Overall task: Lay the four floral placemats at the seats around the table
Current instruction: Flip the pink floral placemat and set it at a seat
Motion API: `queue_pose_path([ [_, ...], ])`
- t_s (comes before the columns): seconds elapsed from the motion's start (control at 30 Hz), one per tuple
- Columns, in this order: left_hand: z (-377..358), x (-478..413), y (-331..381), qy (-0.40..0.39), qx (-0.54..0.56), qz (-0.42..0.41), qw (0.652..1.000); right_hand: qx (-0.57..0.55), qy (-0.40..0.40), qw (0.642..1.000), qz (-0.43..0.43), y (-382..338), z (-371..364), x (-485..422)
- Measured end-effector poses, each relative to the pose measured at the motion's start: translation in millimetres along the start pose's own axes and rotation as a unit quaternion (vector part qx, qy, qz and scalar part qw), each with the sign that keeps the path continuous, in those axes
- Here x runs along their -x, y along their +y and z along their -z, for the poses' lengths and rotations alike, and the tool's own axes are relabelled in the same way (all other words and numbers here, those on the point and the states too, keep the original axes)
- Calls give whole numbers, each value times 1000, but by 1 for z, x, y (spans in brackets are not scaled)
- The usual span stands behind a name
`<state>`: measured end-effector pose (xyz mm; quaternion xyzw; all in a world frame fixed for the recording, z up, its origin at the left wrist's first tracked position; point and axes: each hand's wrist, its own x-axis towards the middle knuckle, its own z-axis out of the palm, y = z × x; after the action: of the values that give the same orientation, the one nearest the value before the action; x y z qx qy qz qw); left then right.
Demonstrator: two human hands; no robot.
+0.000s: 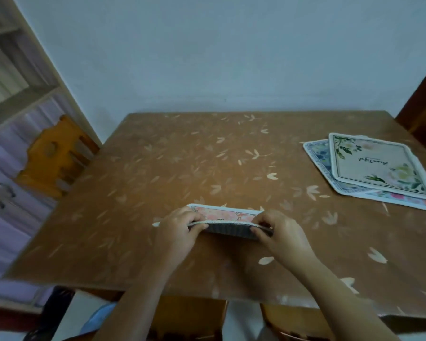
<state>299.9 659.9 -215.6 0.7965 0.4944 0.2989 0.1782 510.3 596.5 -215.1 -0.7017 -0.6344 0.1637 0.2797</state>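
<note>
At the near edge of the table [172,153], a pink floral placemat [225,214] is held at its near edge, raised so its dark underside shows: left hand [180,232] pinching the left end, right hand [280,233] pinching the right end. Well apart, at the table's right side, a loose stack of three placemats [371,166] lies flat; a wooden chair [54,156] stands at left
</note>
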Motion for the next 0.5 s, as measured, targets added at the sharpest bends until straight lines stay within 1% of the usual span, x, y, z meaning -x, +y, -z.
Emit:
queue_pose_path([
  [0.17, 41, -5, -50, 0, 2, 6, 1000, 17, 1, 999, 31, -49, -38, -13],
  [0.33, 71, -15, -98, -5, 2, 6, 1000, 12, 14, 999, 42, -87, -73, -34],
  [0.5, 103, -32, -123, 8, -8, -17, 1000, 13, 38, 997, 62, -121, -87, -57],
])
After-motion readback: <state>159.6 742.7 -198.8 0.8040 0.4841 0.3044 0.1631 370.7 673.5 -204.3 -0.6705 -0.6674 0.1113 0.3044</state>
